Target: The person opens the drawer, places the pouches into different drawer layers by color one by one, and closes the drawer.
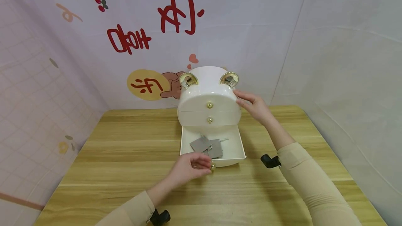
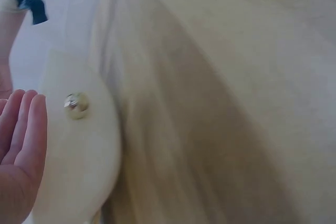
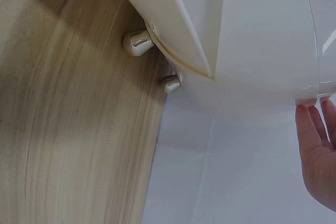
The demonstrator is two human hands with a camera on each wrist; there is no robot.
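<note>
A white storage box (image 1: pixel 201 98) with gold round ears stands at the back of the table. Its bottom drawer (image 1: pixel 236 145) is pulled out, and several grey square pouches (image 1: pixel 216 149) with thin drawstrings lie inside. My left hand (image 1: pixel 188 166) is by the drawer front, fingers beside its gold knob (image 1: pixel 213 166). Seen from the left wrist, those fingers (image 2: pixel 32 129) are fairly straight and apart from the knob (image 2: pixel 77 105). With extended fingertips, my right hand (image 1: pixel 254 106) touches the box's right side; the right wrist view shows this hand (image 3: pixel 320 150) against the white shell.
Two upper drawers with gold knobs (image 1: pixel 209 105) are closed. Short gold feet (image 3: pixel 139 43) hold the box off the wooden table (image 1: pixel 132 142). Behind it hangs a pale cloth (image 1: pixel 251 27) printed with red characters. Black wrist mounts (image 1: pixel 270 161) stick out from both sleeves.
</note>
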